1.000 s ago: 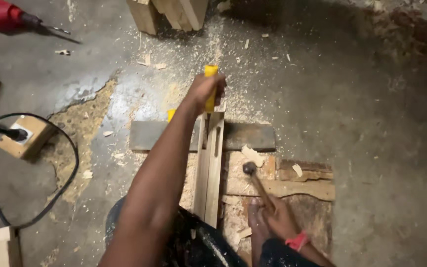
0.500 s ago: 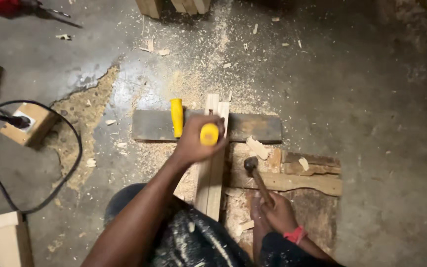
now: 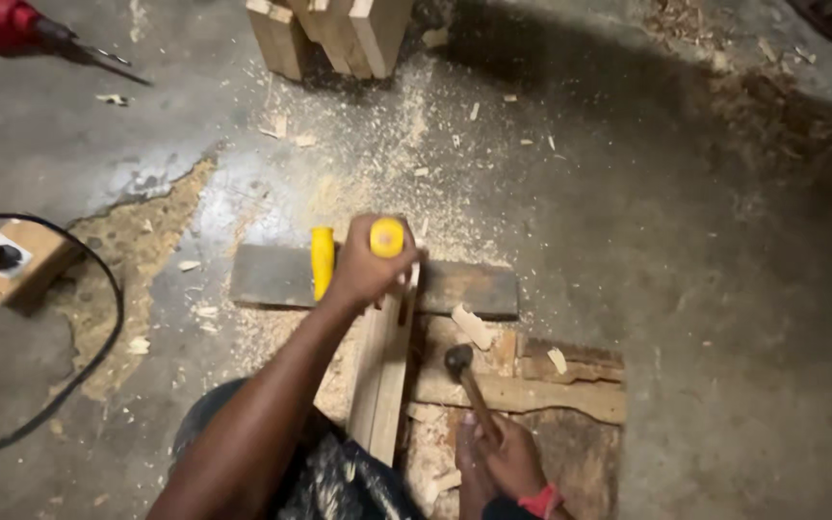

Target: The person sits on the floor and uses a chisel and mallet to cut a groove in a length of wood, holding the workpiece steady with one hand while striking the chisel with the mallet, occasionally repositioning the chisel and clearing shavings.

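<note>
since half a second ago, left hand (image 3: 366,270) sits a little higher on the work and the yellow butt of the chisel handle (image 3: 387,237) now faces the camera more squarely; right hand (image 3: 505,460) and hammer (image 3: 469,383) lie much as they did.

left-hand fingers (image 3: 406,274) are curled tight around the yellow handle, thumb side up. blade is hidden below the fist, so its contact with the wood cannot be confirmed. the handle's long axis points nearly straight at the lens, so it reads as a disc above the knuckles.

right-hand fingers (image 3: 493,448) are wrapped around the lower end of the wooden hammer shaft. the shaft runs up and slightly left from them, ending in the dark head, which rests low, near a pale wood chip (image 3: 472,325).

key relation: the chisel butt lies up and to the left of the hammer head, apart from it. the right hand is the one carrying the striking tool; the left is already on the chisel.

beneath the left fingers, a long pale timber strip (image 3: 382,380) runs toward the person's body, crossing a dark plank (image 3: 267,277). a second yellow handle (image 3: 323,262) lies on that plank just left of the fingers. rough boards (image 3: 541,395) lie under the hammer. sawdust covers the concrete floor (image 3: 686,241); a red drill (image 3: 12,27) lies far up-left.
</note>
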The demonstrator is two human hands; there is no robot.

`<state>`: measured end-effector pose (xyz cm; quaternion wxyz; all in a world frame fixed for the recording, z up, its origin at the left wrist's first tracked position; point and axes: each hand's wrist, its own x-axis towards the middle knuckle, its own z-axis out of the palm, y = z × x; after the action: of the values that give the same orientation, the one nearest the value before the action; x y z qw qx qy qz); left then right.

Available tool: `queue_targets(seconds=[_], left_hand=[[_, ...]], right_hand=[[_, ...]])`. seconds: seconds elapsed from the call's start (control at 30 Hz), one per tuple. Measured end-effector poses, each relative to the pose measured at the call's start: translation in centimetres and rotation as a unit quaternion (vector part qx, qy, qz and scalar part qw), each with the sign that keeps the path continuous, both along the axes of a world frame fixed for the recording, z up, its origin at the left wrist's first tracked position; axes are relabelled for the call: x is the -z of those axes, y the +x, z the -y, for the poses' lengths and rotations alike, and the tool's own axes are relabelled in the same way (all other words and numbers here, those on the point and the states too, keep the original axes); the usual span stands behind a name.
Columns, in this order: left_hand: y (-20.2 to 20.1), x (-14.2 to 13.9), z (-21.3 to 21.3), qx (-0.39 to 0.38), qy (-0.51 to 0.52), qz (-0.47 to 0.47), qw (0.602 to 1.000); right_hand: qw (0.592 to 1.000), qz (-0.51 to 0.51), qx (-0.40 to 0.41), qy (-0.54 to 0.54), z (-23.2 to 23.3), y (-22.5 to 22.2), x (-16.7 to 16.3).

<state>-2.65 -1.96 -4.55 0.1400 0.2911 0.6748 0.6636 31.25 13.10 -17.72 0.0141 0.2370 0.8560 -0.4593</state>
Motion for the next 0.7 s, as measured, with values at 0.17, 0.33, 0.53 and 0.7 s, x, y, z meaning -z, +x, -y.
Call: queue_targets(seconds=[0.17,0.33,0.53,0.7], left_hand=[[0.5,-3.3,0.3,0.058,0.028,-0.108,0.992],[1.3,-9.5,6.8,0.049,0.293,0.024,0.955],[0.9,-6.7,3.7,0.04,0.163,0.076,0.983],[1.1,-2.1,1.1,0.032,0.065,0.03,0.997]], right_hand=[[0.999,0.039,0.024,-0.026,-0.2,0.4,0.4],[0.998,0.018,0.03,-0.061,-0.1,0.5,0.3],[0.998,0.054,0.018,-0.004,0.6,-0.5,-1.3],[0.996,0.077,0.041,-0.02,1.2,-0.9,-2.5]])
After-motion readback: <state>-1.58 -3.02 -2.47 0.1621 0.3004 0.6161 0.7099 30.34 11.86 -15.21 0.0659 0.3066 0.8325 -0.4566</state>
